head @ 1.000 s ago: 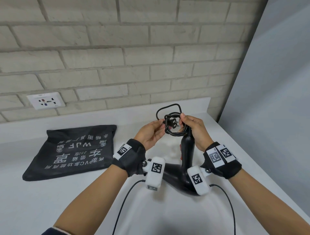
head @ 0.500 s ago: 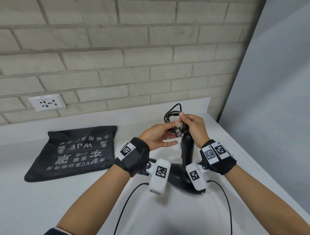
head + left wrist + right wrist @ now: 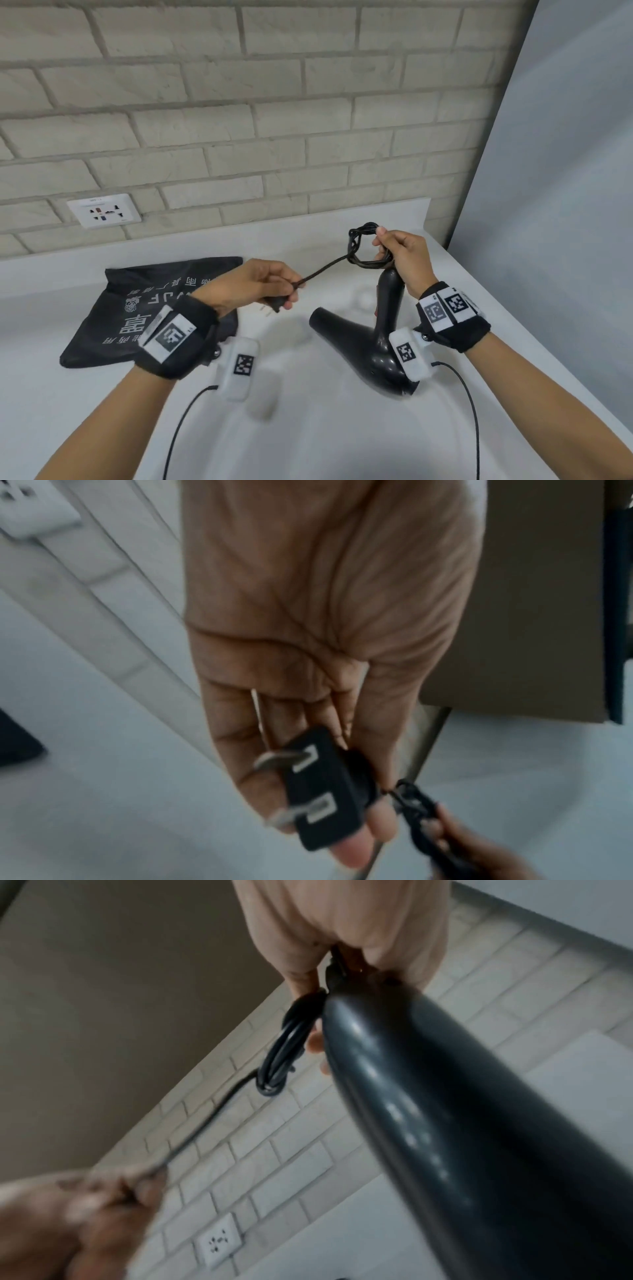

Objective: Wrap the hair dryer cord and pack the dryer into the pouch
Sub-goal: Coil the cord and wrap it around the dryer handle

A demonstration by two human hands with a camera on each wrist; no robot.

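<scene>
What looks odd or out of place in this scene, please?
Nothing looks damaged. Only the cord coil is unfinished: the left hand pulls the plug end out taut. The pouch lies flat.

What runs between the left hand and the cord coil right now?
A taut stretch of cord from the plug in the left hand to the coil; head view.

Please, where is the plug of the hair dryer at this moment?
In the head view the plug is pinched in the left hand, left of the hair dryer and beside the black pouch, above the white counter.
</scene>
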